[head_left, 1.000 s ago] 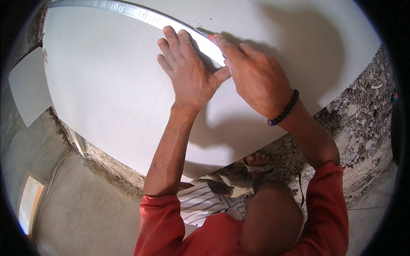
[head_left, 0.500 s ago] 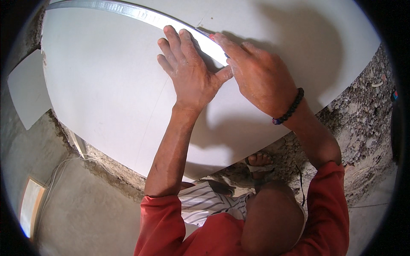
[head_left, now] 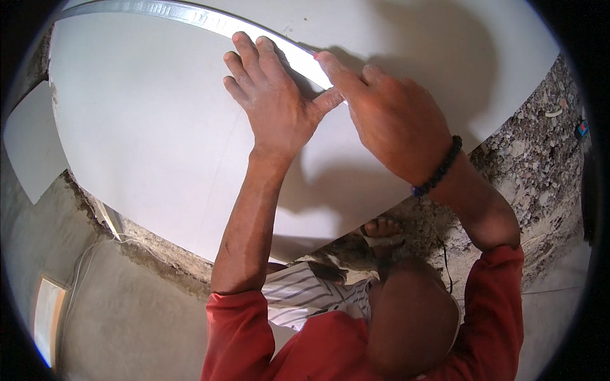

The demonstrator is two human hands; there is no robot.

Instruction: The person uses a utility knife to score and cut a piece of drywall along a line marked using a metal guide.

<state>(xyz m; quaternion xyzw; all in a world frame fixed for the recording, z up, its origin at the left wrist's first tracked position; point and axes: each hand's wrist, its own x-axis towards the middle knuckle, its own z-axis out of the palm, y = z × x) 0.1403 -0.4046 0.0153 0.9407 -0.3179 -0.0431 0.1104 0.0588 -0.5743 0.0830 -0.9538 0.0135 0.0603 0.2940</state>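
Observation:
A large white board (head_left: 146,146) lies flat in front of me, with a faint pencil line running down it. A long metal straightedge (head_left: 190,16) crosses its far part. My left hand (head_left: 273,105) lies flat on the board, fingers spread, fingertips pressing the straightedge down. My right hand (head_left: 394,120), with a dark bead bracelet on the wrist, rests just right of it. Its index finger lies along the straightedge's near edge and touches my left thumb. Whatever the curled right fingers may hold is hidden.
A smaller white board piece (head_left: 28,146) lies at the left. Rough stony rubble (head_left: 540,165) spreads under the board's right side. My foot (head_left: 381,232) stands by the board's near edge. Bare cement floor (head_left: 127,317) lies at lower left.
My right hand has slid slightly right and toward me along the straightedge. The left hand and the straightedge have stayed put.

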